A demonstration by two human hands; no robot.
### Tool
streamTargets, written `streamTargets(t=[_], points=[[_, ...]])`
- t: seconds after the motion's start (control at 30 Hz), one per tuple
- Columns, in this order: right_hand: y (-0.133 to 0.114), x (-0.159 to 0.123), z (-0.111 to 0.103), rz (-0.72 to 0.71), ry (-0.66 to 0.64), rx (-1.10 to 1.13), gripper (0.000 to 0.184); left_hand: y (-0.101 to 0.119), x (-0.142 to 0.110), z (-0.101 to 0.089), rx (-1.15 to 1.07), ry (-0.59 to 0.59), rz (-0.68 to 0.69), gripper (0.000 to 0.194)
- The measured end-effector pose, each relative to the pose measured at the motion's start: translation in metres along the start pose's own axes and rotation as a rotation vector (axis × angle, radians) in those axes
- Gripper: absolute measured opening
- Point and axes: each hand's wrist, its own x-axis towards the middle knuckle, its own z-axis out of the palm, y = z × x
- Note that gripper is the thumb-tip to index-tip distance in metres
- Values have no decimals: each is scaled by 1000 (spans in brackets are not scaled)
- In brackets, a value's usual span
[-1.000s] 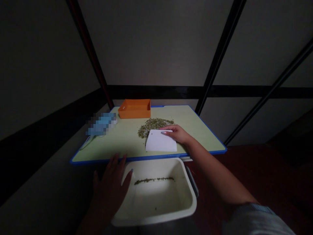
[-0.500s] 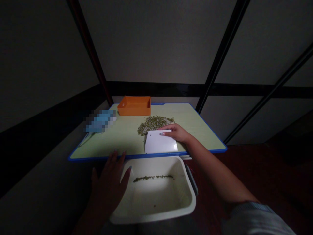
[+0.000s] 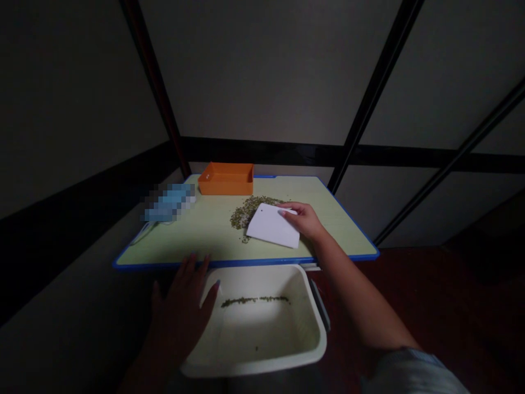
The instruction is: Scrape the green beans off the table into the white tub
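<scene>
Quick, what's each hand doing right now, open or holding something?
Left hand: open, fingers spread, at the left side of the white tub.
Right hand: closed, holding the white scraper by its right side.

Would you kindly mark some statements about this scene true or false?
1. The right hand holds the white scraper. True.
2. The left hand is at the left side of the white tub. True.
3. The white scraper is inside the white tub. False: it is over the table.
4. The orange tray stands farther back than the grains on the table. True.
5. The white tub holds no grains. False: a thin line lies inside.
</scene>
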Motion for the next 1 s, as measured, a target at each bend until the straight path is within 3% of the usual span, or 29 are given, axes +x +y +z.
streamTargets(t=[0.5,1.0], points=[[5,0,0,-57,-60,-134,45,2,0,-1,18,-24,-17,55],[9,1,-4,-13,-35,-104,44,-2,-1,5,9,9,8,56]])
